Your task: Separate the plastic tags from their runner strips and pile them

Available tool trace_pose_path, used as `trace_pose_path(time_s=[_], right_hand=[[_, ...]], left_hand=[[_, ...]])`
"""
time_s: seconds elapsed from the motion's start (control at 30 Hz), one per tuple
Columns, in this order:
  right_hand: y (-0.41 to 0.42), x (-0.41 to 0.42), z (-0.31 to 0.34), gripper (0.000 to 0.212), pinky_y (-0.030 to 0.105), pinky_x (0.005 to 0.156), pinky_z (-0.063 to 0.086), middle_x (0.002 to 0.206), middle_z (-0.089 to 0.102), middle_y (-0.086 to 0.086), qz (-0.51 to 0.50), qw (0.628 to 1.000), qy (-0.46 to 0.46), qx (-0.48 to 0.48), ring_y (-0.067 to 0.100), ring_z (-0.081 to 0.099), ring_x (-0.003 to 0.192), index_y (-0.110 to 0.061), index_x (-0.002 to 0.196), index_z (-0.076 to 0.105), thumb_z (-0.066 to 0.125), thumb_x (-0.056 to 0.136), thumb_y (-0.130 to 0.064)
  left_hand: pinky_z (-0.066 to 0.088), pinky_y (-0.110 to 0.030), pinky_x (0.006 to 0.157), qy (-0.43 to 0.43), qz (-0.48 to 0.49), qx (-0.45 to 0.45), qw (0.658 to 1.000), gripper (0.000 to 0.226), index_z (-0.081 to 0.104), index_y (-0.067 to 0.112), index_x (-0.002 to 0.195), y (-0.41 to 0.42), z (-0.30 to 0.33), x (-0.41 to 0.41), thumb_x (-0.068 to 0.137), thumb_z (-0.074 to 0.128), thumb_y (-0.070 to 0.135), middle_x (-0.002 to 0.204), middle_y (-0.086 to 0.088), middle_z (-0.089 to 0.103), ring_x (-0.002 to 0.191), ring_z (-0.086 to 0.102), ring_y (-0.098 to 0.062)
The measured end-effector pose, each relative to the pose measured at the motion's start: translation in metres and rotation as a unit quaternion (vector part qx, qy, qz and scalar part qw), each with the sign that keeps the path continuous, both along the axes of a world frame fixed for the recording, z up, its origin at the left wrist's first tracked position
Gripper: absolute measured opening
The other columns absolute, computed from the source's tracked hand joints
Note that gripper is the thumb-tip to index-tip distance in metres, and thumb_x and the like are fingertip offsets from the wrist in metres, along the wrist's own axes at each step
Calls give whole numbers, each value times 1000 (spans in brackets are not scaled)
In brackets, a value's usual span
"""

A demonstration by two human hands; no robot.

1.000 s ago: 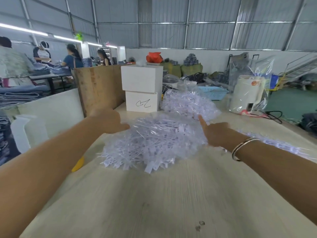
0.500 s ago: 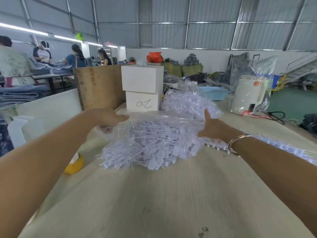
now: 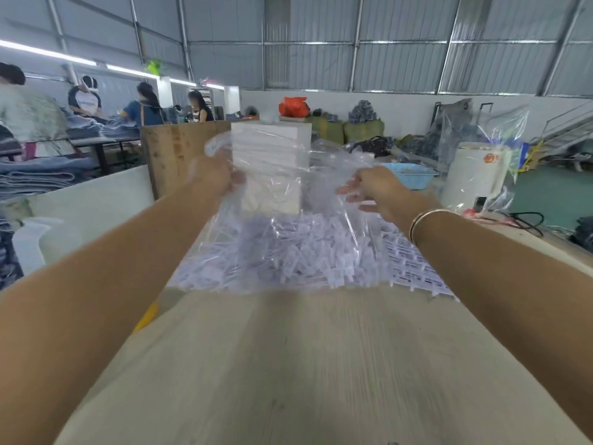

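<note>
Hundreds of small white plastic tags on thin runner strips (image 3: pixel 288 255), heaped inside a clear crinkled plastic bag (image 3: pixel 279 200), lying on the pale wooden tabletop (image 3: pixel 288 364) at centre frame. Bag mouth lifted above the heap, gripped at both upper corners. Left hand (image 3: pixel 213 178) at 11 o'clock of the heap, fingers curled into the film and bunching it. Right hand (image 3: pixel 373 187) at 1 o'clock, thumb and fingers pinching the bag's edge, remaining fingertips spread slightly under the film; thin gold bangle (image 3: pixel 423 220) on that wrist. Flat rows of white tags still joined on strips (image 3: pixel 414 268) spread on the table at 3 o'clock of the heap, partly under the right forearm.

Stacked white cardboard boxes (image 3: pixel 272 149) just behind the bag at 12 o'clock, seen partly through the film. Upright brown plywood panel (image 3: pixel 173 152) beside the boxes at 10 o'clock. Light blue plastic basket (image 3: pixel 410 175) at 2 o'clock, and a white cylindrical appliance wrapped in clear plastic (image 3: pixel 475 175) further toward 3 o'clock. Yellow object (image 3: pixel 146 316) at the table's left edge, 8 o'clock, mostly hidden by the left forearm. Several people (image 3: pixel 144 107) at a far table stacked with folded blue cloth, 10 o'clock. Motion blur over the near tabletop.
</note>
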State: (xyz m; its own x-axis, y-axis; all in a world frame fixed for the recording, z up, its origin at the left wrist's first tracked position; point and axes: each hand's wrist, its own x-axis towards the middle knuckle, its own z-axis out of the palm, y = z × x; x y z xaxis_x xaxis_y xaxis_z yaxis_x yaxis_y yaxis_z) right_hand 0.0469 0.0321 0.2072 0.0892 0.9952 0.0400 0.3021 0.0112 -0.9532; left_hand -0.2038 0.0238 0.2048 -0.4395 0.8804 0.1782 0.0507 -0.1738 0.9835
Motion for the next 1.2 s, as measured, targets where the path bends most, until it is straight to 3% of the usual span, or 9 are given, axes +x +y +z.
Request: trace_pose_path(time_s=[0.13,0.3,0.43,0.53,0.63,0.73,0.93,1.07,1.2], right_hand=[[11,-14,-17,21,31,74,42,117,63,8,39,998,-2,46,21,57,106,-13,112,59,49,94,-17],[28,-17,-19,33,31,92,29,123,45,-17,113,979,74,154,11,39,120,-37,130,42,43,98,-31],[37,-15,-54,43,23,92,30,147,37,3,160,945,-254,134,22,40,128,-22,139,41,32,100,-36],[30,-7,-98,36,15,100,19,149,35,3,204,900,-378,77,20,34,135,-17,131,53,34,101,-20],[17,-6,-136,35,41,111,23,139,46,6,192,878,-437,47,24,37,132,-10,126,53,44,97,-29],[2,-15,-165,58,55,108,15,140,37,4,160,843,-510,67,22,27,136,-12,131,37,47,89,-51],[4,-15,-178,71,64,108,-2,158,-4,-2,138,824,-549,29,12,-9,144,-12,148,-3,35,97,-43],[3,-22,-177,67,58,107,-15,157,8,-3,124,880,-456,52,16,-11,144,-20,149,8,40,94,-43],[-15,-6,-172,68,53,113,-11,153,24,-5,96,946,-306,54,15,3,145,-23,148,15,48,91,-41]], left_hand=[[45,-24,63,44,-9,12,999,32,64,16,97,4,-16,7,98,42,39,82,1,60,73,55,-12],[39,-27,73,85,2,98,992,34,58,37,75,6,-15,12,98,35,47,93,6,56,81,51,-7],[45,-18,64,248,-20,9,969,32,66,22,71,4,-48,11,95,49,34,73,2,61,70,57,-16],[48,-36,77,386,14,-39,922,20,59,3,81,-4,-96,12,87,55,22,84,-14,61,81,58,-34],[46,-38,76,498,0,109,860,25,51,1,99,-19,-136,32,82,61,17,99,-11,52,80,54,-29],[43,-35,79,640,-22,93,763,28,51,8,109,-26,-174,54,88,51,26,116,-4,43,89,54,-23],[32,-32,97,687,-12,33,726,39,42,11,131,-1,-189,63,96,36,28,134,-2,39,120,43,-20],[25,-44,112,632,53,36,772,50,51,-2,127,-5,-192,71,90,37,28,132,-11,51,128,45,-25],[-8,-41,115,540,52,-20,840,41,45,10,133,-26,-195,97,94,40,21,152,0,27,146,3,-16]])
